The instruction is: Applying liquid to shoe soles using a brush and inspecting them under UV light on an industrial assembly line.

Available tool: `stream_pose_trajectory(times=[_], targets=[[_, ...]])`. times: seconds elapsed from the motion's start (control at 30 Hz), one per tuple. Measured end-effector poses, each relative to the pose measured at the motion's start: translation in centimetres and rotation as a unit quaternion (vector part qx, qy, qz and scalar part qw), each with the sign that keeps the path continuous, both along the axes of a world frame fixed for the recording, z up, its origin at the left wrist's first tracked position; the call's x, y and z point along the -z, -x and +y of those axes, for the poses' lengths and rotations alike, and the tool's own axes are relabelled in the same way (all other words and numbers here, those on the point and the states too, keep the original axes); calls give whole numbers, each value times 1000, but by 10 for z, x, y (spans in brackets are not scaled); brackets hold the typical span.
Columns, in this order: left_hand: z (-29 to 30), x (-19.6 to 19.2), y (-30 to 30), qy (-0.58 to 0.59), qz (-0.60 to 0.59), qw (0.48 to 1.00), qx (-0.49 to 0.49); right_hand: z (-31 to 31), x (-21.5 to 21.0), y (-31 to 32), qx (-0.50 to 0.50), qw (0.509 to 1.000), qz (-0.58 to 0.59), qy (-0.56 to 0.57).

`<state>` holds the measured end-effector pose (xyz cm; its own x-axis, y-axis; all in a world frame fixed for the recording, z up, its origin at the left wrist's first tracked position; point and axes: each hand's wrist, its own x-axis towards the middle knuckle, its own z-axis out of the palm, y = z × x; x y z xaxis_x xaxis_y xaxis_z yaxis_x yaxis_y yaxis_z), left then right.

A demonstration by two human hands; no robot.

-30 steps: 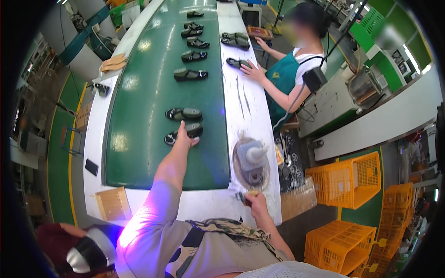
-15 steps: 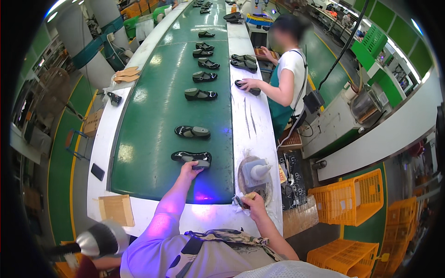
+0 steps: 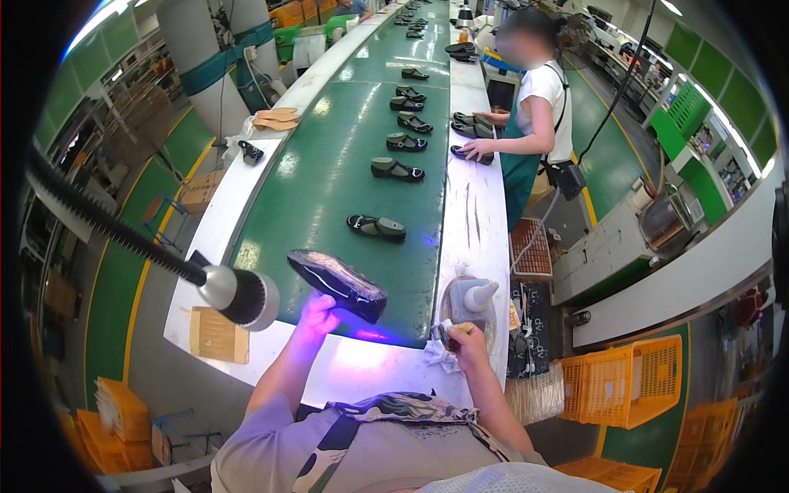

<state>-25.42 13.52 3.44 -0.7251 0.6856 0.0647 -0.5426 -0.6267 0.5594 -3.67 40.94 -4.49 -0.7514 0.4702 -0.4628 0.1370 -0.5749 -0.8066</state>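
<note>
The left hand [image 3: 319, 312] is closed around the heel end of a glossy black flat shoe [image 3: 337, 283], lifted sole-up above the near end of the long green conveyor surface [image 3: 329, 189], at about 10 o'clock from the right hand [image 3: 467, 338]. The right hand's grip is closed on a small wooden-handled brush [image 3: 448, 330], just beside a grey glue pot [image 3: 472, 297] at its 12 o'clock.

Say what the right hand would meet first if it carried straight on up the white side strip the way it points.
Likely the grey glue pot just ahead of the right hand, though depth is hard to judge.
</note>
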Motion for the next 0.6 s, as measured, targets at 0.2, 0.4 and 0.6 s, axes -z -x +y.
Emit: stream_pose_trajectory(times=[0.2, 0.4, 0.6], targets=[[-3, -43, -36, 184, 280, 930, -149, -3, -46, 41, -20, 995, 15, -96], [-30, -9, -30, 461, 582, 641, -195, -15, -91, 107, -128, 972, 137, -144], [-57, -26, -54, 396, 527, 708, -254, -67, -119, 140, -220, 951, 205, -70]])
